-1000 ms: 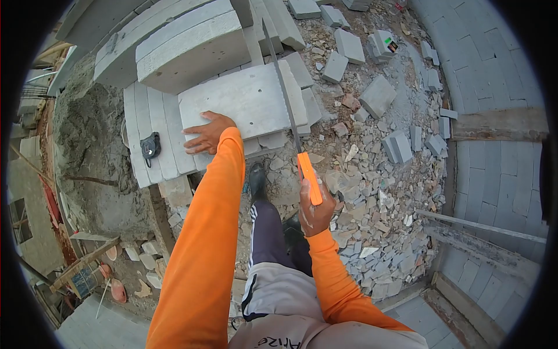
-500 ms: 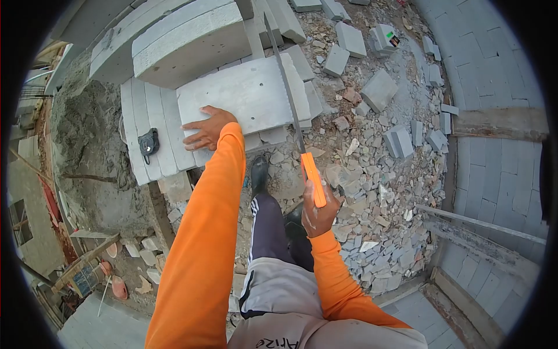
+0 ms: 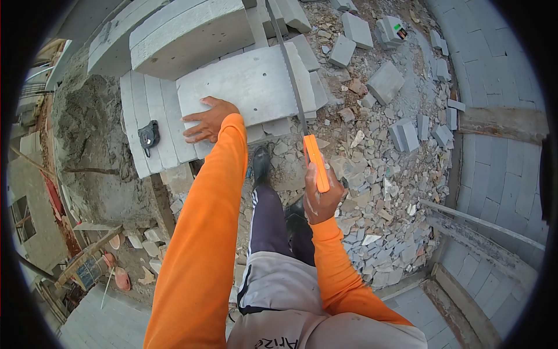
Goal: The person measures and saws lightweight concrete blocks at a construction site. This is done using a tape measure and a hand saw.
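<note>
My left hand [image 3: 212, 120] lies spread with its fingers apart on the near left corner of a pale grey block [image 3: 238, 84]. In my right hand [image 3: 321, 195] is the orange handle of a hand saw [image 3: 315, 163]. The saw's long toothed blade points away from me and runs along the right end of the block. Whether the teeth have cut into the block cannot be made out. A black tape measure [image 3: 149, 137] rests on the grey blocks [image 3: 157, 110] to the left of my left hand.
A large block [image 3: 192, 43] stands behind the pale one. Rubble [image 3: 372, 192] and loose block pieces [image 3: 385, 83] cover the ground at the right, beside a block wall [image 3: 494, 70]. Wet mortar [image 3: 99, 151] is heaped at the left. My boots stand below the blocks.
My right hand and the saw have moved forward, away from my body, along the block's right end. My left hand stays on the block. The view has shifted slightly.
</note>
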Motion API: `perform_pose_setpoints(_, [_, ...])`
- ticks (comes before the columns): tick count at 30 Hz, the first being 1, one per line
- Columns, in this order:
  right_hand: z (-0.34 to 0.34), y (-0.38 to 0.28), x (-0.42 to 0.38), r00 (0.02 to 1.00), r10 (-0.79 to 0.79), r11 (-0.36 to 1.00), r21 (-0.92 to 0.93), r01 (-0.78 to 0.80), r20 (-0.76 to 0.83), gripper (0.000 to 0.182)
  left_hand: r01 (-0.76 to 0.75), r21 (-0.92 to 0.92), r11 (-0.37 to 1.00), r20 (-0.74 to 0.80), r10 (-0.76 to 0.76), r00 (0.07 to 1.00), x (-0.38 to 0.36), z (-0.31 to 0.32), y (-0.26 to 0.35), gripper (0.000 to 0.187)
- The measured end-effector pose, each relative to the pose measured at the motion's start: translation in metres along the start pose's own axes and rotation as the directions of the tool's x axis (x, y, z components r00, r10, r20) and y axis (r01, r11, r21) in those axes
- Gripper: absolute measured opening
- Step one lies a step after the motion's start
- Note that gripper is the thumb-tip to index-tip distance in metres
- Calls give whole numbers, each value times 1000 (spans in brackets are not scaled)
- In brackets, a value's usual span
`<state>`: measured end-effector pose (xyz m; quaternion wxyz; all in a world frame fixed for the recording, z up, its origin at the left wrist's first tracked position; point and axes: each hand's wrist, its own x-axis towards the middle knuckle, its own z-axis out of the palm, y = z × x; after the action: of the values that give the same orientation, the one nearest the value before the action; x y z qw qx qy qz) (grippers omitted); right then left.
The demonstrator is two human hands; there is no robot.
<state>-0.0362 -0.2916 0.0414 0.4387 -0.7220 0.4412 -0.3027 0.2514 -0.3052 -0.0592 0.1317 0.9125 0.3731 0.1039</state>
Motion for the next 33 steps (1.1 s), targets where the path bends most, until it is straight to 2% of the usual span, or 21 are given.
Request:
perform_pose_setpoints(2, [0,3,1,999,-35,999,-23,35,6,32,4,-1,1000,-2,-4,1000,0,-2,0,75])
perform_pose_setpoints(5, [-7,15,-22,999,24,1000,-12,-25,-28,33,-7,2,1000,-19,7,1000,0,2,2,75])
perform_pose_setpoints(8, [-2,20,-23,996,-58,998,-24,57,-62,33,-18,0,1000,-33,18,999,2,4,2,75])
perform_pose_setpoints(14, [-8,17,-23,999,31,1000,1,-31,-32,34,-47,6,999,-28,47,998,-12,5,-15,75])
perform_pose_setpoints(17, [-15,24,-35,995,-83,996,-37,81,-55,34,-47,-14,999,-27,47,999,-10,6,-3,76])
perform_pose_setpoints(23, [0,10,-7,998,-35,999,0,35,-46,33,-36,5,999,-24,36,999,-3,5,-16,76])
perform_pose_setpoints(27, [-14,13,-19,1000,-10,999,-37,10,-6,32,-37,-3,999,-8,37,999,-5,5,-8,76])
perform_pose_setpoints(30, [-14,14,-31,999,8,1000,4,-8,-33,32,-13,-7,1000,-7,13,1000,2,6,-2,77])
perform_pose_setpoints(33, [7,10,0,1000,6,1000,22,-6,-25,31,-3,-11,1000,17,3,1000,1,-1,0,77])
